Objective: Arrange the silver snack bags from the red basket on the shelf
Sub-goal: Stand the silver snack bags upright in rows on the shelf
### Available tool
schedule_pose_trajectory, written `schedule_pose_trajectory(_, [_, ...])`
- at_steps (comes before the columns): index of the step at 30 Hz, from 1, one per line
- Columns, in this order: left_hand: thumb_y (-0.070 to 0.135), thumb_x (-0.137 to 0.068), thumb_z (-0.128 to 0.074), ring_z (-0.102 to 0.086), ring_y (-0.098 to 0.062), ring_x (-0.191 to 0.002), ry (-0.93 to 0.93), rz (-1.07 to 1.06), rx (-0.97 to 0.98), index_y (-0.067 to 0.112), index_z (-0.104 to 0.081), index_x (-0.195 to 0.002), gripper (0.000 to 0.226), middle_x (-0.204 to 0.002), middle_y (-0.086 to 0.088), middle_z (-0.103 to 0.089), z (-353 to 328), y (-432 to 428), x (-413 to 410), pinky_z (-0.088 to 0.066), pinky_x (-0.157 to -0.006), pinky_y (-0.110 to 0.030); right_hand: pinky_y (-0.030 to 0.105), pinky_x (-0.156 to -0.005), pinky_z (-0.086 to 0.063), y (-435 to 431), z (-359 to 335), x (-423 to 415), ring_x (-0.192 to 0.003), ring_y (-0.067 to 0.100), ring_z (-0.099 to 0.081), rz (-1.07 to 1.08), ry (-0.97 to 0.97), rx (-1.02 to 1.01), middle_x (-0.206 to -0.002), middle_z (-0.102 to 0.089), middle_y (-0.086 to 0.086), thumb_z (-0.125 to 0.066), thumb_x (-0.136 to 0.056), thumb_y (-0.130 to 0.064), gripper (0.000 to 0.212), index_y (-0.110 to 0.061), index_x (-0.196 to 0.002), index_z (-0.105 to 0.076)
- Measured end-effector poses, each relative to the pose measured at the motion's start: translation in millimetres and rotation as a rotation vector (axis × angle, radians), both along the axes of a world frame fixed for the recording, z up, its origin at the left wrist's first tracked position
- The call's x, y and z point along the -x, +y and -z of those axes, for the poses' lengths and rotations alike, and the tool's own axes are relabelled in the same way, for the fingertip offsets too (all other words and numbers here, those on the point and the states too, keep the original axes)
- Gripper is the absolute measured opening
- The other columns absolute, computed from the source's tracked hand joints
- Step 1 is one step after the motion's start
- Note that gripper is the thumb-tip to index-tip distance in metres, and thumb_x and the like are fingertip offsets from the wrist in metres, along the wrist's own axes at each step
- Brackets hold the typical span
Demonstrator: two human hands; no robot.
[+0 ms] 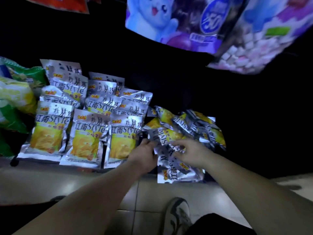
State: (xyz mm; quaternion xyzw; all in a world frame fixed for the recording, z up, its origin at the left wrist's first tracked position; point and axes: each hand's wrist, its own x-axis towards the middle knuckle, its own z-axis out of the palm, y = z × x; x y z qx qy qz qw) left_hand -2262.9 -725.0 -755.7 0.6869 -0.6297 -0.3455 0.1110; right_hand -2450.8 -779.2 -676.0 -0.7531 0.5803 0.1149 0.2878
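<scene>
Several silver snack bags with yellow chip pictures (84, 119) stand in neat overlapping rows on the low dark shelf (50, 161), left of centre. To their right lies a loose heap of the same silver bags (188, 128), turned sideways. My left hand (144, 154) grips the left edge of a silver bag (176, 170) at the front of the heap. My right hand (189, 152) pinches the same bag from the right. No red basket is in view.
Green and yellow snack bags (15, 102) crowd the shelf's far left. Large blue and purple packs (186, 21) hang overhead on the shelf above. Pale floor tiles (147, 197) and my shoe (177, 216) lie below the shelf edge.
</scene>
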Motion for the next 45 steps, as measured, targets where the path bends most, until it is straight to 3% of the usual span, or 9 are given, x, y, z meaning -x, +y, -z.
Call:
schedule_pose_trajectory(8, [0.048,-0.091,-0.066,-0.042,-0.03,-0.143,0.264,-0.067,-0.249,0.043,-0.018,-0.16,0.083,-0.163,-0.008,-0.027,13.9,-7.5,49.3,-0.044,-0.108,-0.034,0.033,-0.109,-0.042,10.2,39.9,67.8,-0.136,0.016,-0.049,0.27,-0.216,-0.061,-0.154,-0.046,-0.01,-0.063,-0.089,-0.063,0.057,-0.04,-0.141,-0.055])
schedule_pose_trajectory(13, [0.059,-0.089,-0.065,-0.039,-0.027,-0.145,0.295,-0.157,-0.269,0.048,-0.018,-0.158,0.084,-0.167,-0.001,-0.007,45.4,-13.6,62.0,-0.04,-0.096,-0.023,0.049,-0.123,-0.009,-4.6,79.7,72.8,-0.155,0.018,0.012,0.172,-0.163,-0.158,-0.167,0.008,-0.023,-0.049,-0.085,-0.08,0.067,-0.059,-0.147,-0.036])
schedule_pose_trajectory(17, [0.052,-0.09,-0.065,-0.039,-0.03,-0.144,0.236,-0.278,-0.22,0.05,-0.023,-0.156,0.078,-0.168,0.002,-0.002,60.2,-22.1,74.3,-0.049,-0.1,-0.032,0.051,-0.12,-0.021,-0.2,108.5,79.6,-0.151,0.013,0.028,0.064,-0.054,-0.049,-0.153,0.037,-0.034,-0.043,-0.084,-0.084,0.074,-0.065,-0.15,-0.016])
schedule_pose_trajectory(22, [0.042,-0.09,-0.066,-0.016,-0.031,-0.152,0.208,-0.315,-0.245,0.049,-0.018,-0.157,0.083,-0.168,-0.001,-0.003,69.4,-32.5,110.7,-0.044,-0.107,-0.042,0.046,-0.117,-0.03,4.6,121.0,108.8,-0.146,0.008,0.038,0.068,0.017,0.046,-0.153,0.037,-0.035,-0.039,-0.088,-0.082,0.068,-0.065,-0.15,-0.016])
schedule_pose_trajectory(26, [0.03,-0.089,-0.067,-0.037,-0.03,-0.145,0.297,-0.331,-0.192,0.04,-0.028,-0.156,0.079,-0.163,-0.002,-0.009,72.0,-42.1,142.4,-0.047,-0.106,-0.038,0.049,-0.12,-0.029,-5.9,115.8,140.2,-0.147,0.011,0.035,0.119,0.098,0.064,-0.159,0.029,-0.031,-0.035,-0.086,-0.085,0.063,-0.065,-0.146,-0.029])
schedule_pose_trajectory(33, [0.029,-0.092,-0.071,-0.055,-0.014,-0.122,0.636,-0.273,-0.303,0.028,-0.029,-0.159,0.079,-0.152,0.002,-0.044,51.7,-57.2,167.2,-0.053,-0.074,-0.015,0.052,-0.12,-0.025,-17.0,76.6,135.8,-0.156,0.018,0.009,0.225,0.139,-0.025,-0.168,0.003,-0.019,-0.027,-0.082,-0.091,0.064,-0.057,-0.128,-0.058])
schedule_pose_trajectory(36, [0.024,-0.093,-0.067,-0.06,-0.013,-0.108,0.563,-0.227,-0.313,0.03,-0.045,-0.151,0.062,-0.135,0.003,-0.061,40.9,-56.5,151.6,-0.053,-0.081,-0.023,0.046,-0.115,-0.033,-21.5,52.6,118.3,-0.154,0.024,-0.005,0.205,0.162,-0.027,-0.166,-0.014,-0.008,-0.03,-0.088,-0.085,0.062,-0.049,-0.128,-0.062])
schedule_pose_trajectory(40, [0.021,-0.091,-0.059,-0.066,-0.015,-0.083,0.431,-0.209,-0.283,0.03,-0.054,-0.14,0.05,-0.113,-0.001,-0.07,22.3,-54.6,116.8,-0.052,-0.061,-0.019,0.042,-0.113,-0.034,-42.7,33.4,84.2,-0.148,0.027,-0.029,0.102,0.157,0.004,-0.163,-0.027,0.0,-0.031,-0.091,-0.081,0.069,-0.042,-0.145,-0.049])
schedule_pose_trajectory(45, [0.029,-0.098,-0.06,-0.064,-0.025,-0.111,0.385,-0.314,-0.143,0.028,-0.043,-0.15,0.054,-0.119,-0.001,-0.061,-11.3,-62.8,59.2,-0.053,-0.094,-0.03,0.043,-0.112,-0.039,-78.7,31.1,34.1,-0.144,0.026,-0.039,-0.018,0.052,0.026,-0.161,-0.032,-0.004,-0.036,-0.091,-0.08,0.07,-0.042,-0.149,-0.043])
